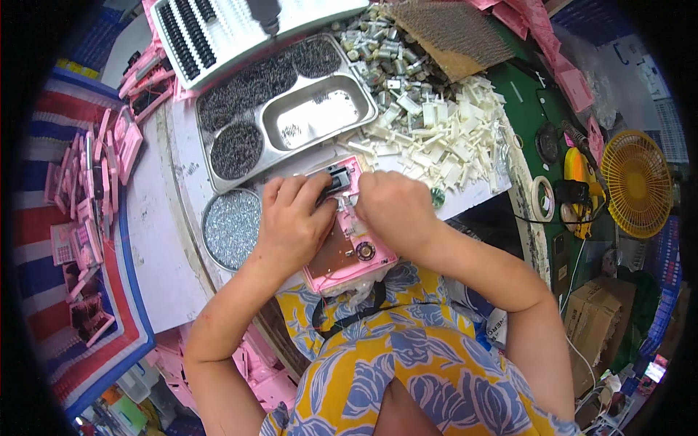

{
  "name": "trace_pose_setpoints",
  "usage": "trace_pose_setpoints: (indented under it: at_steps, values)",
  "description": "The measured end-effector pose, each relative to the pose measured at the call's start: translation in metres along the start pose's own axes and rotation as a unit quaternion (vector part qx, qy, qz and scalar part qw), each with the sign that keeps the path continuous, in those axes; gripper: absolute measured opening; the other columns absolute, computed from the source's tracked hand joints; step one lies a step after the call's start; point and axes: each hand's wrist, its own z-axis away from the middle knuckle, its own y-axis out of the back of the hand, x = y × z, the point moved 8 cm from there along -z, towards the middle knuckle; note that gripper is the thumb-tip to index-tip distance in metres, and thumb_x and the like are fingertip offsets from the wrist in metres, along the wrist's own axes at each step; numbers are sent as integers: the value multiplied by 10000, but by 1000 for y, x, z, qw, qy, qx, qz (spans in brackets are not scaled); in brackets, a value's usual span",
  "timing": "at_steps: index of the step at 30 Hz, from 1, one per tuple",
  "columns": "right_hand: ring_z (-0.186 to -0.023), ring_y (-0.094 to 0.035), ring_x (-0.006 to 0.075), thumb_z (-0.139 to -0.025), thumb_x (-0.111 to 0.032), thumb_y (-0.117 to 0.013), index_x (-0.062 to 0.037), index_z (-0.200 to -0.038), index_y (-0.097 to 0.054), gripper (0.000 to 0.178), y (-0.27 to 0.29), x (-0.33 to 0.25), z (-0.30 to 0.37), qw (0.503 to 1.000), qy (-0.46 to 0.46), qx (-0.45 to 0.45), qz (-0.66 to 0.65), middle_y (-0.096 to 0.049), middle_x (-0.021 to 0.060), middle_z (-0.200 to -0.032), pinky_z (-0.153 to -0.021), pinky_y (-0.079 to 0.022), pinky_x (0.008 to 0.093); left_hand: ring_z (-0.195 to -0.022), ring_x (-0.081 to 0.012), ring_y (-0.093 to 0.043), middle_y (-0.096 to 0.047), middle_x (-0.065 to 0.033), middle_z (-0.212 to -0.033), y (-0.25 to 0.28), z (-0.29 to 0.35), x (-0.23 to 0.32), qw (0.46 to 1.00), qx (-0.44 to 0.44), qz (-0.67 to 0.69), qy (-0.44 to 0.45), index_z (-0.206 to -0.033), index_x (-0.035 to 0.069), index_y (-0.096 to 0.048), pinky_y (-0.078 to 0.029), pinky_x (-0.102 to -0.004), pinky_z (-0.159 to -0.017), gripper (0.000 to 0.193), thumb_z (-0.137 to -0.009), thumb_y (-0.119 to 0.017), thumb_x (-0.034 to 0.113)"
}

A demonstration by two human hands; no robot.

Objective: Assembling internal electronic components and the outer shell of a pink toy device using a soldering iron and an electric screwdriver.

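Note:
A pink plastic casing lies in front of me, with a brown panel, thin wires and a small round dark part in its lower half. My left hand rests over its left side, fingers bent, with the fingertips against a black block-shaped part near the casing's top end. From the other side my right hand is closed, its fingertips down at the casing's middle beside a small whitish part. Whatever lies between the right fingertips is hidden.
Beyond the casing, a metal tray holds dark small parts. A round dish of silvery bits stands left. Heaped white plastic pieces and small metal motors lie far right. A white rack, yellow fan and pink casings surround the bench.

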Motion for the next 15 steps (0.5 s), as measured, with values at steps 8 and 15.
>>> trace_pose_setpoints:
  at_steps: [8,15]
  values:
    - [-730,-623,225,-746,-187,-641,-38,-797,-628,159,15,-35,9,982,119,-102,103,-600,91,-750,-497,-492,310,-1198,-238,-505,-555,-55,-1381,-4,10,14,998,-32,-48,-34,-1233,100,-677,-305,-501,-1058,494,-796,-738,322]
    - [-874,-725,346,-834,-160,-644,-79,-897,-751,148,75,85,-167,996,17,-63,63,-733,154,-878,-757,-576,508,-1334,-225,-436,-485,-41,-1503,4,23,14,986,-110,-5,-126,-1310,96,-646,-193,-549,-1176,669,-805,-697,532]
